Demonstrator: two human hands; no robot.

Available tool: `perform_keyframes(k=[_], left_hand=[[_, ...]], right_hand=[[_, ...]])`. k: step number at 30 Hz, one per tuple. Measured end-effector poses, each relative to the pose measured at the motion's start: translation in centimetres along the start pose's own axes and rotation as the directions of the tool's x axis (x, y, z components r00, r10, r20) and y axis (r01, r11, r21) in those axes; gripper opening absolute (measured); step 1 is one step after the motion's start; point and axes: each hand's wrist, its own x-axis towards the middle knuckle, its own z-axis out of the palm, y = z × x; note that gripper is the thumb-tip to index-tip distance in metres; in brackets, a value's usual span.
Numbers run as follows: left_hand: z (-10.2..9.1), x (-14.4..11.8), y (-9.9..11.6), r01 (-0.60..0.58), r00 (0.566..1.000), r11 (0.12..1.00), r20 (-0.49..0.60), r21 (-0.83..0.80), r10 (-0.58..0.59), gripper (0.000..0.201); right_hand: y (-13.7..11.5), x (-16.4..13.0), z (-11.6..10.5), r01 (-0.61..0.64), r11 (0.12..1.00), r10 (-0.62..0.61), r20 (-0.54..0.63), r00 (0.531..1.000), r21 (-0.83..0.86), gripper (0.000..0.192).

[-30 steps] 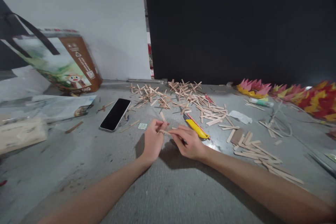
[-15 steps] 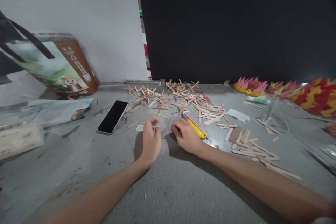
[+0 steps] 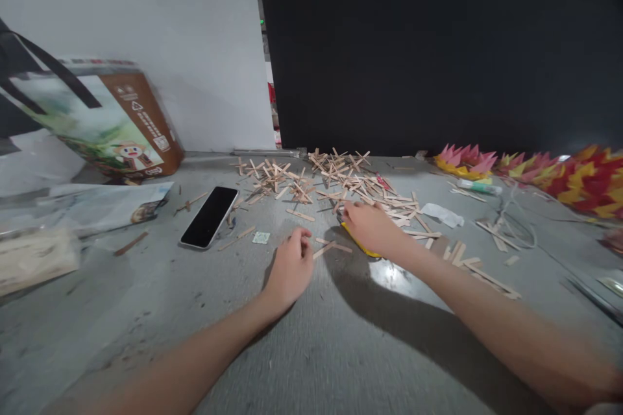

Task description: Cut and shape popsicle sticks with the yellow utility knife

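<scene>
The right hand [image 3: 372, 228] lies flat over the yellow knife [image 3: 357, 245] on the bench [image 3: 341, 350], the left hand [image 3: 291, 269] curls empty beside it, so fingers might get cut.

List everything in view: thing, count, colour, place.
sticks: many, pale wood, heaped at table's far middle and spread right
cutter: one, yellow, under right hand
phone: one, black, left of sticks
bag: one, brown printed, far left, tilted
paper flowers: several, pink, red, yellow, far right
tube: one, white-green, by flowers
table: one, grey
left hand: one, curled, resting on table
right hand: one, on cutter
</scene>
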Motion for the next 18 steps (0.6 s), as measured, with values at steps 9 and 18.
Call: perform_keyframes(k=[9, 18], left_hand=[[-0.6, -0.1, 1.1, -0.118, 0.983, 0.993, 0.140, -0.030, 0.121, 0.035], [-1.1, 0.1, 0.4, -0.372, 0.889, 0.915, 0.342, 0.156, 0.304, 0.053]], right_hand=[[4.7, 1.5, 0.0, -0.079, 0.995, 0.060, 0.256, 0.965, 0.062, 0.023], [5.4, 1.8, 1.5, 0.050, 0.987, -0.086, 0.242, 0.966, 0.154, 0.026]])
